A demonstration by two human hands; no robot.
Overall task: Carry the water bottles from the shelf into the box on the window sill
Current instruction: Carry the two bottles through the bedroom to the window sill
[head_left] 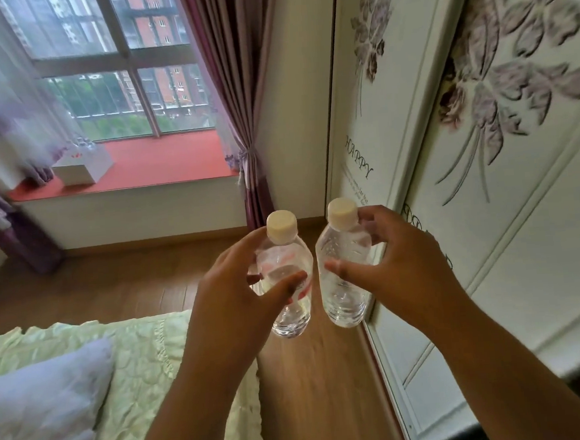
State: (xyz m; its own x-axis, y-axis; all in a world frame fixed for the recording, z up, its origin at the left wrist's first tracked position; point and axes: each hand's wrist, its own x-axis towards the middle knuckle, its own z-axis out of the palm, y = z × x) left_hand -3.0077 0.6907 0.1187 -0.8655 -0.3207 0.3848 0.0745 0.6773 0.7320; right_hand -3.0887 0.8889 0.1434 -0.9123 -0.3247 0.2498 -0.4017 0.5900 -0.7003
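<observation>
Bottles: two, clear plastic, white caps, both upright and held in the air above the wooden floor (313,373); left bottle (287,278) with a red-marked label, right bottle (341,267) plain as far as can be told; the two are just beside each other, not touching.

Left hand (238,292): fingers and thumb curled round the left bottle at mid-body; grip closed on it.

Right hand (401,267): thumb across the front of the right bottle, fingers round the far side up near the shoulder; grip closed on it.

Box (82,167): white, on the red sill (161,163) at its left end, under the window (109,60); well apart from the bottles; what may be bottle tops show above its rim, too blurred to be sure.

Surroundings: bed (130,354) with pale green cover and a pillow (43,398) at left; wardrobe (484,172) with a flower pattern at right; purple curtain (238,96) beside the sill.

Step in hand, as judged: the carry toward the sill. Handling notes: keep both bottles upright and parted so they do not knock; walk the floor strip between bed and wardrobe; the grips sit mid-body, which seems secure; at the box, lower one bottle at a time, base first, into whatever free space it has.
</observation>
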